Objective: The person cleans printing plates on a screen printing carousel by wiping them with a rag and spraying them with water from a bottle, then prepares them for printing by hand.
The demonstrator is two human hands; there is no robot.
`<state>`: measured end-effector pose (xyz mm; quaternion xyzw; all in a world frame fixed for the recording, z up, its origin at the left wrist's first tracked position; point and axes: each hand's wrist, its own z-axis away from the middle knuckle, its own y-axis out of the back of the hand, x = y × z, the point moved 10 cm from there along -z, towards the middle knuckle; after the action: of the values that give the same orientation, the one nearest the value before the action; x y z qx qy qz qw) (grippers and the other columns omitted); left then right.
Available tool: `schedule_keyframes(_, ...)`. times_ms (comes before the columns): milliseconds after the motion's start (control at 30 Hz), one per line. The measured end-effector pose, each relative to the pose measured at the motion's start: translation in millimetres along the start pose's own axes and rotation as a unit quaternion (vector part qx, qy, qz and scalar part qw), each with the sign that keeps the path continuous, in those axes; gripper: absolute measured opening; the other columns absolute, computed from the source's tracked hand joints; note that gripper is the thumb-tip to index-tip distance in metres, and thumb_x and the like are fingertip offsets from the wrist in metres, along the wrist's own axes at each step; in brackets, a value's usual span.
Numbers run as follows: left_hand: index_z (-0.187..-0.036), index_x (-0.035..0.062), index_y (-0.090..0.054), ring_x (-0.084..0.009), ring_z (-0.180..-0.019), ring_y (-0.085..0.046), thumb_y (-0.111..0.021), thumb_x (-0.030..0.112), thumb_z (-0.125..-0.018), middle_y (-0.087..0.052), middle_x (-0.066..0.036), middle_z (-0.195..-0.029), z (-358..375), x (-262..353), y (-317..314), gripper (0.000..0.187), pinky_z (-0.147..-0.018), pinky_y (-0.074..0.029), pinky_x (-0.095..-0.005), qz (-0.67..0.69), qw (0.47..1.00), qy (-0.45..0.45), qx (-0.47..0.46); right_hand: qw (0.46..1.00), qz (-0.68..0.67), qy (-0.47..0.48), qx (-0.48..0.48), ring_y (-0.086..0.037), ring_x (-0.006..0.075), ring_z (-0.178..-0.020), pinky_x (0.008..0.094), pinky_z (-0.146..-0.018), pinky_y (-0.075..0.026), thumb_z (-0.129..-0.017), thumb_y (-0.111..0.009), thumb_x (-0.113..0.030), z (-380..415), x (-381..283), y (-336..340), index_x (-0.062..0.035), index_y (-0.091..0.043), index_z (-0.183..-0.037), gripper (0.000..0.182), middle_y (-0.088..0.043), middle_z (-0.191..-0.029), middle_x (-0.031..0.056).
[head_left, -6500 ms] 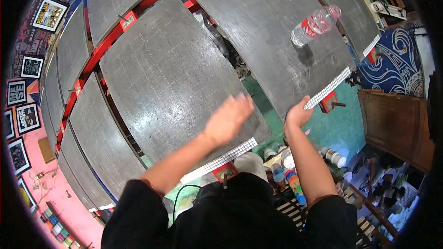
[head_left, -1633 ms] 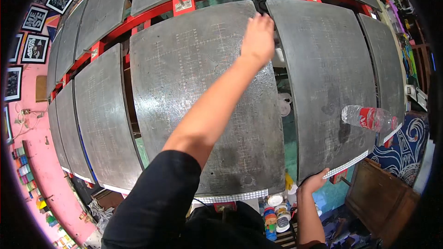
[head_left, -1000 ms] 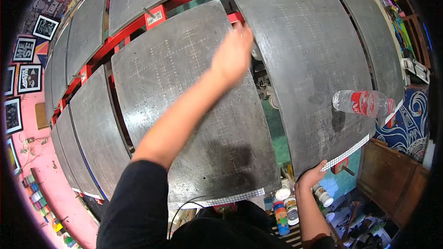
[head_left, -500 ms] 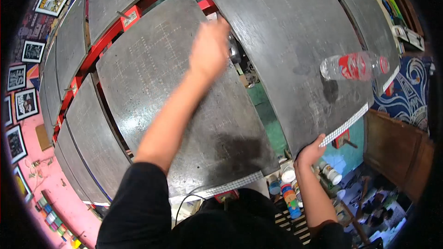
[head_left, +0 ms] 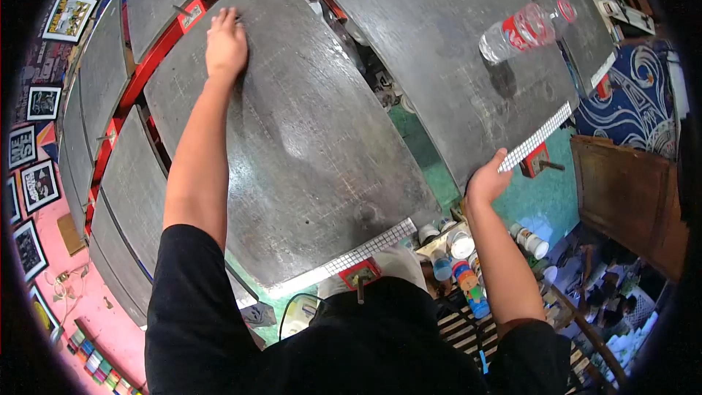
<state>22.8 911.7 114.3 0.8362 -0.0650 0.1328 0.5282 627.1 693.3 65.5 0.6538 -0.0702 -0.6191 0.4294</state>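
Note:
My left hand lies on the upper left part of a grey board, fingers stretched out, with nothing visible in it. The board's surface has pale scratches and grid-like marks, with shiny patches in the middle. My right hand grips the near corner of the neighbouring grey board, thumb at the edge beside a white gridded strip; its other fingers are mostly hidden underneath. On that second board a clear plastic bottle with a red label lies on its side.
Red metal frame bars carry several more grey boards. A red clamp block sits at the near edge, by my body. Paint jars stand low on the right, near a brown wooden panel. Framed pictures hang on the left wall.
My left hand has moved left across the board from its right edge, and its curled fingers are now stretched out. My right hand keeps its hold. The whole view has shifted slightly.

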Motion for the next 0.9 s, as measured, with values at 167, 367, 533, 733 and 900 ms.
schedule_keyframes(167,-0.142,0.0028,-0.060,-0.0438,-0.145,-0.046,-0.048,0.006,-0.098,-0.058,-0.021,-0.148,124,154,8,0.046,-0.124,-0.031,-0.0551,0.043,0.991,-0.117,-0.052,1.000,-0.005,0.004,0.001,-0.062,0.0490,-0.116,0.0508,-0.101,-0.046,-0.104,-0.055,-0.051,-6,8,-1,0.0126,-0.058,-0.127,0.068,-0.065,-0.125,0.0349)
schedule_keyframes(367,-0.142,0.0066,-0.061,-0.0406,-0.149,-0.043,-0.058,-0.001,-0.087,-0.055,-0.017,-0.153,325,222,92,0.056,-0.125,-0.032,-0.0559,0.207,0.912,-0.164,-0.313,1.000,0.023,0.006,-0.002,-0.062,0.0500,-0.115,0.0544,-0.101,-0.047,-0.102,-0.054,-0.057,-6,8,-3,0.0113,-0.057,-0.127,0.073,-0.065,-0.122,0.0342)
schedule_keyframes(533,-0.147,0.0044,-0.056,-0.0430,-0.151,-0.040,-0.054,0.003,-0.095,-0.051,-0.019,-0.157,290,35,141,0.053,-0.126,-0.029,-0.0539,0.023,0.985,-0.032,-0.170,0.999,0.044,-0.015,-0.007,-0.061,0.0503,-0.119,0.0552,-0.103,-0.047,-0.102,-0.051,-0.061,-6,7,-4,0.0098,-0.057,-0.129,0.076,-0.064,-0.128,0.0332)
schedule_keyframes(733,-0.149,0.0022,-0.055,-0.0435,-0.151,-0.039,-0.051,0.005,-0.099,-0.050,-0.021,-0.158,297,-5,149,0.050,-0.128,-0.024,-0.0534,-0.026,0.995,0.099,-0.021,0.997,0.067,-0.029,-0.004,-0.061,0.0501,-0.121,0.0541,-0.105,-0.047,-0.103,-0.052,-0.059,-1,2,1,0.0140,-0.055,-0.131,0.078,-0.063,-0.131,0.0333)
schedule_keyframes(900,-0.146,0.0099,-0.059,-0.0361,-0.151,-0.042,-0.061,0.003,-0.088,-0.052,-0.014,-0.156,413,159,141,0.058,-0.126,-0.031,-0.0545,0.133,0.961,0.007,-0.243,0.998,0.054,-0.006,-0.012,-0.062,0.0490,-0.119,0.0540,-0.103,-0.048,-0.102,-0.053,-0.059,-12,7,-5,0.0141,-0.057,-0.129,0.078,-0.064,-0.130,0.0333)
